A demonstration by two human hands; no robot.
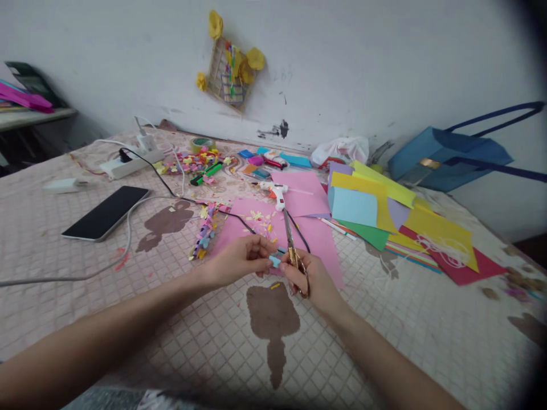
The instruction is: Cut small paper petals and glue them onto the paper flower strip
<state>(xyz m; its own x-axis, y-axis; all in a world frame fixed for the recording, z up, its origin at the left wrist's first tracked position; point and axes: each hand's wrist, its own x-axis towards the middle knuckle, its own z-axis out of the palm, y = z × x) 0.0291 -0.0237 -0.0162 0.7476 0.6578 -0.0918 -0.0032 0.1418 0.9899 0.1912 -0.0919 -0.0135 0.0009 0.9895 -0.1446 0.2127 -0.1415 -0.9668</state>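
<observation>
Between my two hands is a small piece of light blue paper (274,261). My left hand (243,257) pinches it from the left with thumb and fingertips. Gold-handled scissors (292,250) hang in my right hand (311,280), their blades pointing away from me, while its thumb and finger also touch the blue paper. Under and beyond the hands lie pink paper sheets (239,219) scattered with small pale cuttings (258,216). A white hot glue gun (277,193) rests on the pink paper just past the scissor tips.
To the left are a phone (106,213), a power strip (130,164) and loose cables. A strip of paper flowers (204,233) lies by the pink sheets. Coloured papers (354,206) and a blue bag (448,156) stand right. Paper flowers, tape (202,144) and a green cutter (206,173) sit behind.
</observation>
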